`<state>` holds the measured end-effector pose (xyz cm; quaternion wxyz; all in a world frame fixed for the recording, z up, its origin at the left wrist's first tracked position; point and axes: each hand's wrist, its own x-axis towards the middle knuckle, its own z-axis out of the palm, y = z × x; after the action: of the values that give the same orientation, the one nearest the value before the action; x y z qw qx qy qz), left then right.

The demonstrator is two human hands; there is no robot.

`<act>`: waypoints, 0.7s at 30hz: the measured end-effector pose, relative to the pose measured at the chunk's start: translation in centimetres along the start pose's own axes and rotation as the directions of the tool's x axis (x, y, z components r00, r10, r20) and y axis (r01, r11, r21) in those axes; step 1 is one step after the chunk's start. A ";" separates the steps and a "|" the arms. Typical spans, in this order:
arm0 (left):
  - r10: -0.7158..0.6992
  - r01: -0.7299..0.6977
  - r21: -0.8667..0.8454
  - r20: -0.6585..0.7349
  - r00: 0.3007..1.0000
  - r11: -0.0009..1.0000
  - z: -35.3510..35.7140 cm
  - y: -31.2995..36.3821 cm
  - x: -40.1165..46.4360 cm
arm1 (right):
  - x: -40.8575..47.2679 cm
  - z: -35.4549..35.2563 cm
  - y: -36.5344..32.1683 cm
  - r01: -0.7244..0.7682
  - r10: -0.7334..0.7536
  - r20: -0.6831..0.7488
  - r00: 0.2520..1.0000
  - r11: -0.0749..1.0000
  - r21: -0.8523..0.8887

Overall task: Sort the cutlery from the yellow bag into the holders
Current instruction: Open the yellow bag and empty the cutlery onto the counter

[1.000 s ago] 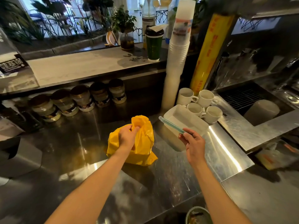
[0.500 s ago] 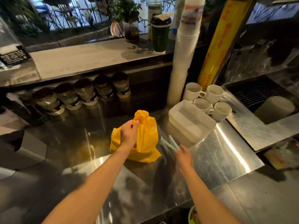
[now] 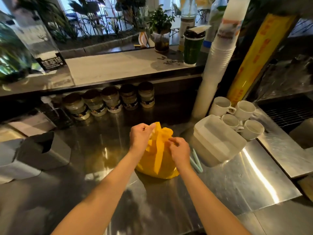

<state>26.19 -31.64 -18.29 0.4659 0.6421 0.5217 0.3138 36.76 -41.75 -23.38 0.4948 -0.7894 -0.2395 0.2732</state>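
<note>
Now the yellow bag (image 3: 156, 156) sits mid-counter with both my hands at its mouth: my left hand (image 3: 140, 137) pinches the top edge, and my right hand (image 3: 179, 150), which a moment ago set down the pale green pieces (image 3: 196, 161), has come back to pinch the other side. Those pieces lie just beside the bag, against the white tub (image 3: 218, 141). I judge I'm opening it for more cutlery; sorting has barely begun.
</note>
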 end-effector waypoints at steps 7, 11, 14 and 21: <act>-0.029 0.023 -0.042 -0.163 0.986 0.999 -5.8 -0.3 0.8 | -0.1 1.4 -2.5 -0.045 0.051 -0.012 0.999 0.950 0.309; -0.025 0.009 -0.065 -0.250 0.968 0.998 -9.3 -1.3 1.4 | 1.2 2.2 -4.6 -0.118 0.154 -0.035 0.987 0.864 0.489; -0.122 0.067 -0.195 -0.285 0.951 0.978 -11.2 -2.4 2.2 | 1.5 3.6 -5.5 -0.055 0.098 -0.061 0.993 0.869 0.492; -0.185 0.170 -0.394 0.000 0.983 0.903 -12.3 -7.3 2.1 | 1.6 6.9 -0.2 -0.213 0.099 0.409 0.907 0.947 0.242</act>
<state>13.05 -26.12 -20.71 0.6019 0.4798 0.5131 0.3799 33.27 -36.18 -25.97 0.5203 -0.6573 -0.2276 0.4955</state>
